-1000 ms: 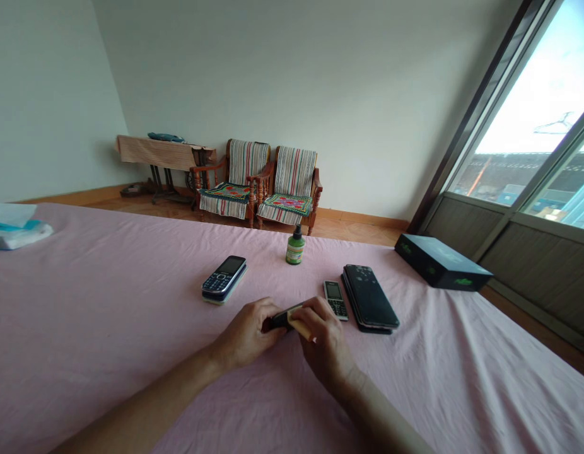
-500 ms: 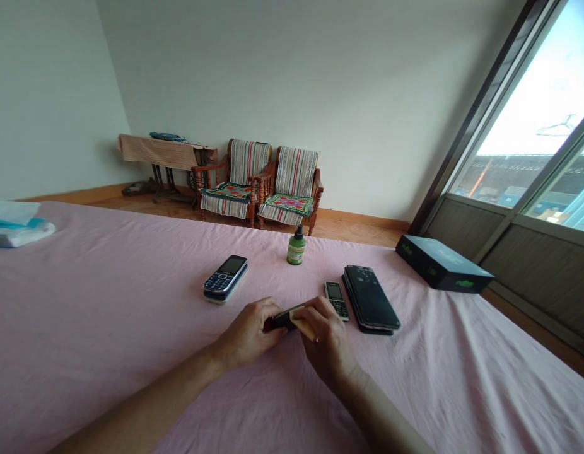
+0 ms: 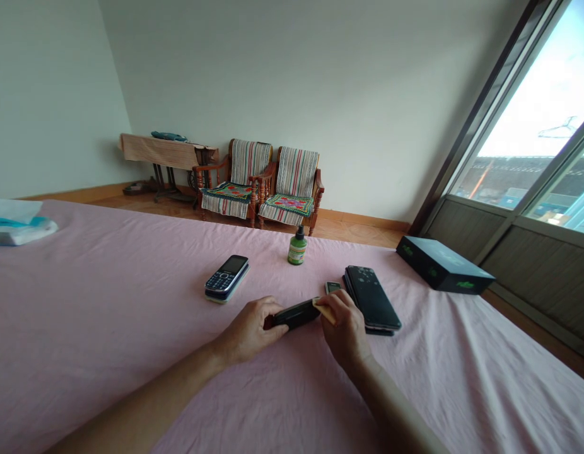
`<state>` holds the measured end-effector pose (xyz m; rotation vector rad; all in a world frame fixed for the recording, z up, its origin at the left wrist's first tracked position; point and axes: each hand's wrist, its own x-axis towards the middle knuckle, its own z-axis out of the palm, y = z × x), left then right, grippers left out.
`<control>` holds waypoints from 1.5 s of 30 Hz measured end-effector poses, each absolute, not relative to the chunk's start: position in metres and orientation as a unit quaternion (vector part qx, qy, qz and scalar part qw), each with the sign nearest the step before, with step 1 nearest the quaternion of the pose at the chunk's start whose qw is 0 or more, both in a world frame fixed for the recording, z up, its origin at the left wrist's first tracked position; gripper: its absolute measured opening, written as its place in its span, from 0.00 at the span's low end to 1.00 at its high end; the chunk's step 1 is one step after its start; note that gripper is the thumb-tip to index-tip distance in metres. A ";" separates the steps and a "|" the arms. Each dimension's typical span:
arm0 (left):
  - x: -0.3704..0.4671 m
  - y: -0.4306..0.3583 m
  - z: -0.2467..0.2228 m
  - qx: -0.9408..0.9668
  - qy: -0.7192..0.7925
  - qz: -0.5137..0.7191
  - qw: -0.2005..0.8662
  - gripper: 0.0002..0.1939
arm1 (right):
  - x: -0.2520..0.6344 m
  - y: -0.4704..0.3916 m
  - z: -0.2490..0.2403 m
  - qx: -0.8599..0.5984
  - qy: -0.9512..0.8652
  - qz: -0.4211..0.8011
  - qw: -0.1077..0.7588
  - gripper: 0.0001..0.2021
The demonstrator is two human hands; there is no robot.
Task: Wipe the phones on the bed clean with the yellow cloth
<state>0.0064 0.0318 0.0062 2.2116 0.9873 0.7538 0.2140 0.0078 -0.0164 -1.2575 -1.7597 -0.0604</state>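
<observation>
My left hand (image 3: 252,329) is closed on the near end of a dark mobile phone (image 3: 296,314), held edge-on above the pink cloth. At the phone's right end, my right hand (image 3: 345,328) pinches a yellowish cloth (image 3: 324,310) against it. Behind my right hand a small keypad phone (image 3: 332,287) shows only its top; the rest is hidden. Beside that lie large dark smartphones (image 3: 371,296), one on another. To the left, a blue-black keypad phone (image 3: 227,273) rests on top of another thin device. Farther back stands a green bottle (image 3: 297,248) with a black top.
A pink sheet (image 3: 131,302) covers the surface. A black box (image 3: 443,265) sits at the right edge, and a white-and-blue packet (image 3: 20,230) at the far left. Beyond the far edge are two wooden chairs (image 3: 292,173) and a cloth-covered table (image 3: 159,151).
My right hand has slid the cloth rightward along the phone to its end, baring more of the phone and covering most of the small keypad phone. My left hand stays in place.
</observation>
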 end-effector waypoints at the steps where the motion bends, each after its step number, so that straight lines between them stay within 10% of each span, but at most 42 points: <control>1: 0.006 0.032 0.006 0.832 0.373 0.284 0.298 0.05 | 0.216 0.008 -0.018 -0.519 -0.714 -0.024 0.470 0.10; 45: 0.008 0.037 -0.005 0.833 0.351 0.296 0.308 0.05 | 0.160 -0.021 -0.011 -0.418 -0.805 0.009 0.421 0.09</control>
